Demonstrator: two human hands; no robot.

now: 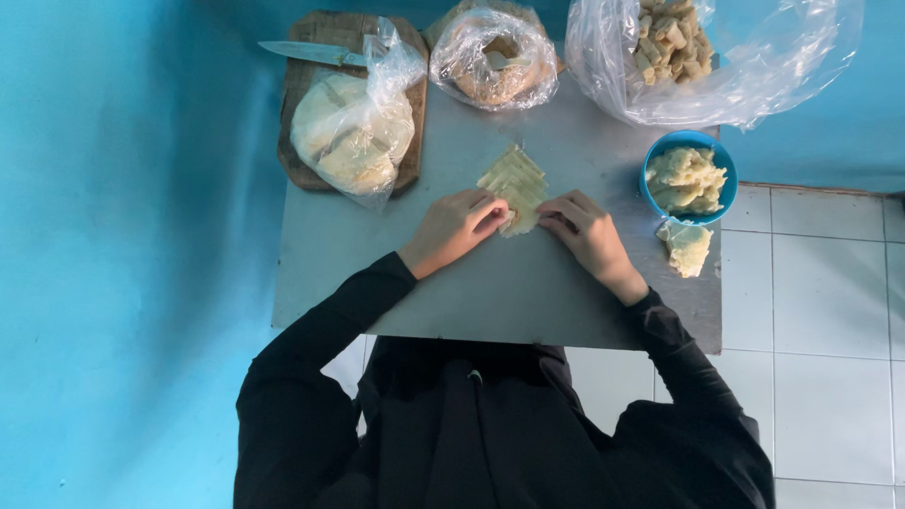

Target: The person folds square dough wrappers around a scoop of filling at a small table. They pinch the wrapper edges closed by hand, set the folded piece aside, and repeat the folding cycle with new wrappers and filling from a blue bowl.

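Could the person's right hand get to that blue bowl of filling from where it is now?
Probably yes. The right hand rests on the pastry sheets, and the blue bowl sits just beyond it on the same table, with only bare tabletop between them.

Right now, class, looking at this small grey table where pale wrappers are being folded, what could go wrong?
1. The long steel knife lies across the brown wooden board with its tip past the board's edge; a reaching sleeve might catch it.
2. The pale lump of filling sits near the grey table edge and could get knocked off.
3. The stack of pale square wrappers lies uncovered and may dry.
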